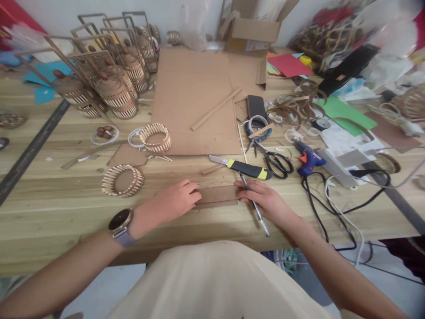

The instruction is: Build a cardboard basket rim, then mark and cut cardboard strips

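A short brown cardboard strip lies near the table's front edge, with a narrower strip along its near side. My left hand has its fingers closed on the strip's left end. At the right end, my right hand presses with its fingertips and also holds a pen slanting between its fingers. Just beyond lies a black and yellow utility knife with its blade out. A ring of small wooden sticks stands left of my left hand.
Scissors and a blue glue gun lie to the right, with cables hanging over the edge. A big cardboard sheet covers the middle back. Several lidded stick baskets with tall handles stand at the back left.
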A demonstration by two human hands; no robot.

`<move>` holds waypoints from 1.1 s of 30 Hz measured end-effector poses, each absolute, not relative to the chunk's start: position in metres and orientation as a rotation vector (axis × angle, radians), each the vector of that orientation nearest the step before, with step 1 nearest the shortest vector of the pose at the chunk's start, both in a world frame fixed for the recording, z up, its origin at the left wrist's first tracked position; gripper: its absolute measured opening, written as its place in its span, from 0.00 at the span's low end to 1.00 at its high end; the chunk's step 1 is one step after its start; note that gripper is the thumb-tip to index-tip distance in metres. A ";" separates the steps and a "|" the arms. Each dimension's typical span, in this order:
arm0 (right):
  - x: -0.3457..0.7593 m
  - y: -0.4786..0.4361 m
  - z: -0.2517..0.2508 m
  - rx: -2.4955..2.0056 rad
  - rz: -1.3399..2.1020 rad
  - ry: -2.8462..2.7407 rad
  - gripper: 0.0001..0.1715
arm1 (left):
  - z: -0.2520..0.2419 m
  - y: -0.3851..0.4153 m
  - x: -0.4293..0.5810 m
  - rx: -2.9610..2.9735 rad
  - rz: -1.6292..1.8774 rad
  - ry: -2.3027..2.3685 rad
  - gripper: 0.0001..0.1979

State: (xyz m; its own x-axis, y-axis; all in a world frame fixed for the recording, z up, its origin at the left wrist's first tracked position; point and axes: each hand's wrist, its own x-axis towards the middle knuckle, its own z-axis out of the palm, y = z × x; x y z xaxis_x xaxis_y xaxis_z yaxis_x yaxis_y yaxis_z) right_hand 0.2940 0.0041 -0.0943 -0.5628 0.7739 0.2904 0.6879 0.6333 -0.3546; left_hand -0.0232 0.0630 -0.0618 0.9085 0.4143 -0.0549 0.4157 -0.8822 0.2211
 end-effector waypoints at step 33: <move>0.296 0.003 -0.098 -1.101 0.199 -2.480 0.14 | -0.051 0.065 -0.018 2.849 -0.219 0.656 0.11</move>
State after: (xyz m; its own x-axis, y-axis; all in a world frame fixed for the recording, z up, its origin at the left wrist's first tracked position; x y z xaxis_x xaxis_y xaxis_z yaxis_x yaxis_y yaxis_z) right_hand 0.2963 0.0027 -0.0977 -0.5998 0.7353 0.3156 0.6754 0.6767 -0.2930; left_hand -0.0176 0.0650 -0.0514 0.8899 0.4146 -0.1903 0.4458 -0.8789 0.1696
